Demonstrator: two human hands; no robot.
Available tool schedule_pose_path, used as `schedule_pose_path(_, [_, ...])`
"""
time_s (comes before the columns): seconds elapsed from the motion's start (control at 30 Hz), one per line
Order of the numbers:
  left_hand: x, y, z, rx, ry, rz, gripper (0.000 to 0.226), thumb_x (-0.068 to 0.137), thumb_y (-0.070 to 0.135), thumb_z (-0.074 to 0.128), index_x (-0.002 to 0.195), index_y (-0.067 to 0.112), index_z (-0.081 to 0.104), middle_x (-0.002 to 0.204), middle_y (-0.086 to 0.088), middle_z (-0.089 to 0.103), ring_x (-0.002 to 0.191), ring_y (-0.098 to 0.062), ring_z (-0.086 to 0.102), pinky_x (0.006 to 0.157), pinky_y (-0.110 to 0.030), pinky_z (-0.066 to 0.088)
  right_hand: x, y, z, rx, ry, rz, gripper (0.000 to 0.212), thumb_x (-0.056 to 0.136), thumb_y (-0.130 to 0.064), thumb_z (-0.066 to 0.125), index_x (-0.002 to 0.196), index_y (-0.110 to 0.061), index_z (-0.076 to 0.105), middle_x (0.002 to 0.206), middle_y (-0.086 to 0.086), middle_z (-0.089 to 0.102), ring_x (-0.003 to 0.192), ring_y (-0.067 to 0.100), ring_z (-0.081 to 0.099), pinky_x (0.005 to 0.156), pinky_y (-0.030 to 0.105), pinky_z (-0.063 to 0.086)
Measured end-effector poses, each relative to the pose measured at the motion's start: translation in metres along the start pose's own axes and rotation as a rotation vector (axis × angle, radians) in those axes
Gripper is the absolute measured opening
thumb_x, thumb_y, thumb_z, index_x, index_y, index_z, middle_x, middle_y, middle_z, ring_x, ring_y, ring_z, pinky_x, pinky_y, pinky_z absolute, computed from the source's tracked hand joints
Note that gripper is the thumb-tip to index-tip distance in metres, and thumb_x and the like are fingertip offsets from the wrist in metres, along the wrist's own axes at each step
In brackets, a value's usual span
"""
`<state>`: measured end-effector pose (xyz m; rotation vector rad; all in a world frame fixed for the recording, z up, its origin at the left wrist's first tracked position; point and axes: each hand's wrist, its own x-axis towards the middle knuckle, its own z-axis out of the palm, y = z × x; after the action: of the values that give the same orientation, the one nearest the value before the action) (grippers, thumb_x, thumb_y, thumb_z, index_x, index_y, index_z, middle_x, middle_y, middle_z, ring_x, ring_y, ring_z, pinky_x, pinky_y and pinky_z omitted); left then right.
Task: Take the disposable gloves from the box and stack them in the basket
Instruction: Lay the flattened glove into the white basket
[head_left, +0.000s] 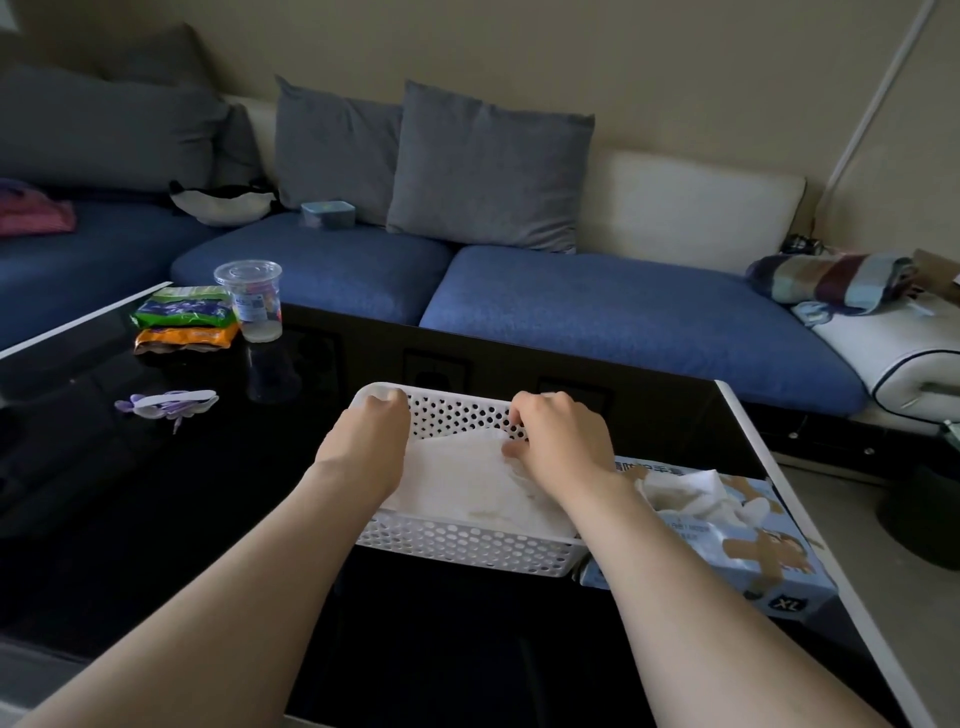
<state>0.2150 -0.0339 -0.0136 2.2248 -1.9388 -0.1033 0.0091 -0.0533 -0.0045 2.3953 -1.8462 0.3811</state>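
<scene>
The black coffee table (156, 519) carries everything, and both hands reach forward into the white perforated basket (467, 545). The blue glove box (769, 566) lies just beside the basket's right wall, to the right of the right hand (563, 439) and slightly nearer the person. Its long axis runs near-to-far, and a tuft of gloves (691, 491) pokes from its top opening.

The stacked gloves (467, 483) lie flat beneath and between the hands. The right hand's fingers are curled at the stack's far edge and appear to pinch the top glove (457, 447) there. The left hand (369, 436) is curled at the far-left corner, but whether it holds glove or rim I cannot tell.

For the next pull, the right hand is plainly nearer the box.
</scene>
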Motion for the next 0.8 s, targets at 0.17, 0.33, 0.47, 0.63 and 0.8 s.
schedule_pose_path(0.17, [0.006,0.005,0.000,0.159,0.059,0.206,0.035,0.097,0.011,0.071,0.128,0.017,0.055,0.128,-0.007,0.055,0.115,-0.025,0.054,0.080,-0.029,0.043,0.001,0.003,-0.005,0.009,0.043,-0.025,0.022,0.094,-0.006,0.072,0.106,-0.023,0.068,0.103,-0.003,0.062,0.080,0.018,0.063,0.064,0.032,0.053])
schedule_pose_path(0.33, [0.004,0.012,0.009,-0.110,-0.305,0.239,0.044,0.096,0.045,0.073,0.135,0.030,0.057,0.140,-0.002,0.050,0.126,-0.023,0.052,0.102,-0.037,0.044,-0.012,-0.001,-0.025,0.139,-0.232,-0.005,0.025,0.085,-0.034,0.078,0.107,-0.023,0.072,0.099,-0.006,0.059,0.086,0.016,0.061,0.065,0.030,0.051])
schedule_pose_path(0.47, [0.001,0.010,0.011,-0.137,-0.464,0.186,0.062,0.093,0.050,0.074,0.147,0.038,0.045,0.151,-0.001,0.040,0.128,-0.026,0.053,0.111,-0.046,0.043,-0.014,0.006,-0.023,0.155,-0.323,0.083,0.036,0.084,0.001,0.070,0.116,-0.018,0.072,0.123,0.006,0.060,0.098,0.024,0.066,0.083,0.041,0.061])
schedule_pose_path(0.63, [0.002,0.012,0.011,-0.088,-0.509,0.197,0.073,0.091,0.048,0.076,0.151,0.044,0.035,0.150,-0.004,0.041,0.129,-0.031,0.051,0.112,-0.052,0.043,-0.011,0.011,-0.022,0.102,-0.207,0.121,0.035,0.089,0.013,0.063,0.111,-0.014,0.069,0.110,0.004,0.054,0.095,0.025,0.064,0.081,0.041,0.060])
schedule_pose_path(0.8, [0.007,0.009,0.016,-0.093,-0.522,0.204,0.082,0.087,0.052,0.078,0.154,0.048,0.030,0.157,-0.004,0.037,0.140,-0.033,0.044,0.116,-0.056,0.039,-0.012,-0.011,-0.018,-0.176,-0.168,-0.032,0.027,0.090,0.008,0.062,0.103,-0.016,0.064,0.103,0.008,0.064,0.103,0.029,0.063,0.084,0.041,0.048])
